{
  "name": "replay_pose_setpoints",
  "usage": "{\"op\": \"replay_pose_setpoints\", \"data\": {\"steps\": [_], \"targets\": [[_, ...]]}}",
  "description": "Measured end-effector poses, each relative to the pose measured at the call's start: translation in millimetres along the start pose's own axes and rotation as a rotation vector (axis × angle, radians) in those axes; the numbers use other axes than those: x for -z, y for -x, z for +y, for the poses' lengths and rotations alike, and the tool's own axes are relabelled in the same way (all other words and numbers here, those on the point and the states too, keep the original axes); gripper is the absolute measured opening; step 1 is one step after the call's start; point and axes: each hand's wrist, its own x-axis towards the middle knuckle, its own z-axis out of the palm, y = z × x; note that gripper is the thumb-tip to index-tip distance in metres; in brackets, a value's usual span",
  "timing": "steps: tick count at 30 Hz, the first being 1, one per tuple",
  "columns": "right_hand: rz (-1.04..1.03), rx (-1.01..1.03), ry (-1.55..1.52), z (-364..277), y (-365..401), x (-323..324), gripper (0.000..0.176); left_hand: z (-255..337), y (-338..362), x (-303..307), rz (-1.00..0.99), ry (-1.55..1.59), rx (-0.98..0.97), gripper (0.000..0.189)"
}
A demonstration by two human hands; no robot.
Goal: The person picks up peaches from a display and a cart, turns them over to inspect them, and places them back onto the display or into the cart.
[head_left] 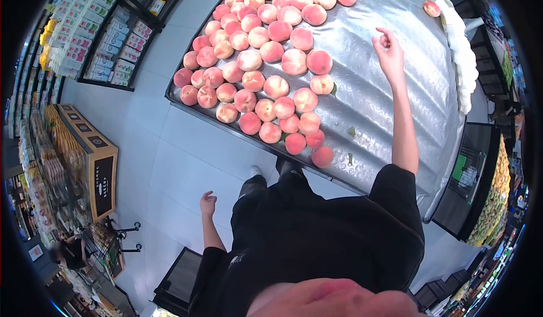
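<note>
My right hand (389,51) hovers over the silver, dimpled liner (367,102) of the display stand. Its index finger points outward while the other fingers curl loosely, and I see nothing in it. Many pink and cream peaches (259,57) cover the left side of the liner, the nearest ones a short way left of this hand. One peach (431,8) lies apart at the far right edge. My left hand (208,204) hangs low beside my body above the floor, fingers loosely bent and partly apart, touching nothing visible.
White foam netting (461,51) lines the stand's right edge. Small green leaf bits (350,158) lie on the liner. Shelves of packaged goods (113,45) and a wooden bakery stand (90,158) are at left. A person (73,253) is by a cart at lower left.
</note>
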Motion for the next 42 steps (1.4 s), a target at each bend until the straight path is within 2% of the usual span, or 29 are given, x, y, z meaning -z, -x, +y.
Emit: {"op": "replay_pose_setpoints", "data": {"steps": [2,4,6,8,9,11,13,16,18,20,23,26,29,30,33,35,37,38,40,42], "targets": [[-0.031,-0.145,-0.166,-8,70,11,0.030,17,-21,2,-0.055,0.053,-0.097,0.035],[-0.061,-0.275,-0.305,-6,147,21,0.031,51,-32,6,-0.116,-0.086,-0.056,0.032],[-0.045,-0.361,-0.457,-8,234,25,0.033,45,-60,-6,-0.095,-0.102,-0.079,0.029],[0.033,-0.467,-0.559,-43,312,24,0.035,45,-79,-19,-0.027,-0.022,-0.451,0.025],[0.066,-0.548,-0.603,-66,346,21,0.035,65,-82,-23,-0.088,0.031,-0.469,0.023],[0.138,-0.661,-0.564,-81,415,6,0.028,123,-65,-18,-0.225,0.135,-0.468,0.020],[0.092,-0.774,-0.519,-65,481,-6,0.021,193,-26,-10,-0.381,0.189,-0.465,0.020],[0.047,-1.039,-0.798,-81,524,-22,0.033,280,57,-5,-0.572,0.357,-0.610,0.018],[-0.050,-1.042,-0.986,-89,537,-47,0.043,322,121,-18,-0.462,0.454,-1.089,0.014],[-0.065,-1.097,-1.119,-126,524,-65,0.042,339,172,-29,-0.551,0.337,-1.372,0.010],[0.065,-0.818,-1.725,-86,560,-87,0.049,331,245,-70,-0.565,0.226,-1.710,0.024],[0.180,-0.802,-1.677,-106,574,-23,0.054,303,282,-122,-0.658,0.102,-1.917,0.052],[0.276,-0.784,-1.625,-138,581,79,0.061,272,285,-189,-0.423,-0.186,-1.827,0.056],[0.288,-0.735,-1.428,-144,594,115,0.067,263,290,-213,-0.428,-0.290,-1.749,0.058],[0.531,-0.467,-0.703,-127,642,179,0.067,227,338,-317,-1.007,-0.091,-1.244,0.059],[0.490,-0.400,-0.303,-102,677,198,0.067,239,425,-350,-1.504,0.100,-0.569,0.060],[0.434,-0.320,0.093,-67,709,207,0.069,245,503,-372,-1.939,0.512,-0.078,0.058],[0.628,-0.327,-0.032,-42,727,212,0.059,251,531,-383,-1.860,0.510,-0.199,0.057],[0.765,-0.509,-0.335,17,769,223,0.065,263,580,-399,-1.686,0.515,-0.426,0.053],[0.828,-0.637,-0.739,46,799,244,0.068,282,620,-373,-1.586,0.328,-1.141,0.051]]}}
